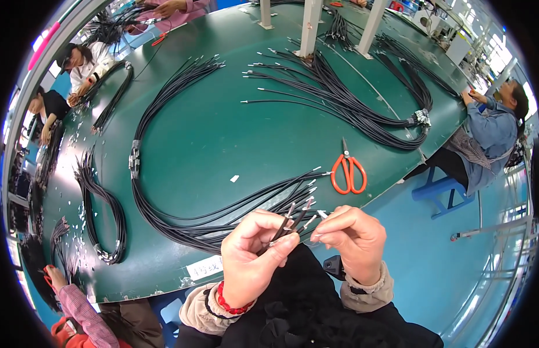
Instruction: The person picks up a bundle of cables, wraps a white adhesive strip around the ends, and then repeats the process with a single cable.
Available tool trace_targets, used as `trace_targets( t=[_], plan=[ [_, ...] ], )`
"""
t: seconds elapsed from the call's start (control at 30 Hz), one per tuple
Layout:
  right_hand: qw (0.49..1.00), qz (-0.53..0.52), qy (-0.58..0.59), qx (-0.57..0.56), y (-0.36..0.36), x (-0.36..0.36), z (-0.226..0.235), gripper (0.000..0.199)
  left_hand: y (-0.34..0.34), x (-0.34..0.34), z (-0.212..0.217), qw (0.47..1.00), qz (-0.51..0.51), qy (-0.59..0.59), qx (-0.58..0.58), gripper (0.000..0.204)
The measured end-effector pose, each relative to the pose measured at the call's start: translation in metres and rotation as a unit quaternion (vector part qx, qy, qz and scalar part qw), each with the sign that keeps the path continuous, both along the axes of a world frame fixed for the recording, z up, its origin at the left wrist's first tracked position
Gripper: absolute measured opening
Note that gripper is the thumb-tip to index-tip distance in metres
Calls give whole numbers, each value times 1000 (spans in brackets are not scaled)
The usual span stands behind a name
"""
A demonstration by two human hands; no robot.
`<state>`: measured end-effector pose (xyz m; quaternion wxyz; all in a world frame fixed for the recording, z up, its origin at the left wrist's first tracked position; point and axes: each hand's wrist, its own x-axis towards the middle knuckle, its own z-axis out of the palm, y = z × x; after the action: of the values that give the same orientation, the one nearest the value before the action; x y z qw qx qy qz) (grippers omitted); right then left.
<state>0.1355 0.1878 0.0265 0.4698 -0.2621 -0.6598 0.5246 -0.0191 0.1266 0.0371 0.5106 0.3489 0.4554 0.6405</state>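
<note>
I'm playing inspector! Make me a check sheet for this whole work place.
Surface: green table, scattered white scraps.
Job's things: black cable ends with silvery tips.
Clutter: red-handled scissors lying near the table's edge.
Hands: left hand pinches the cable ends; right hand beside them, fingertips together, anything held too small to tell.
Cables: curved black bundle at left, another bundle at upper right.
Surroundings: co-worker in blue near a blue stool at right; others at left.

Black cables (280,229) pinched in left hand (251,255), slanting upward, pale tips (291,207) fanned.
</note>
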Motion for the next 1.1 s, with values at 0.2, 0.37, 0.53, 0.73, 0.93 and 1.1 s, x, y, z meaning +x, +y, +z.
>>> trace_targets(
  t=[0.2,0.37,0.53,0.73,0.93,1.1],
  plan=[
    [999,18,46,-14,-2,-9,-10,13,-3,-3,-4,999,-7,-7,32,15],
    [997,23,68,-27,-5,-11,-12,17,-5,-5,-6,998,-13,-4,56,16],
    [997,43,48,-37,-6,-15,-10,16,-8,-7,-7,998,2,23,59,17],
    [995,48,27,-81,-9,-15,-1,16,-9,-6,-7,993,43,76,73,20],
    [993,27,21,-117,-11,-14,2,19,-9,-1,-8,989,67,109,79,21],
    [995,17,65,-73,-8,-16,-6,11,-8,0,-9,979,78,158,101,21]
  ],
)
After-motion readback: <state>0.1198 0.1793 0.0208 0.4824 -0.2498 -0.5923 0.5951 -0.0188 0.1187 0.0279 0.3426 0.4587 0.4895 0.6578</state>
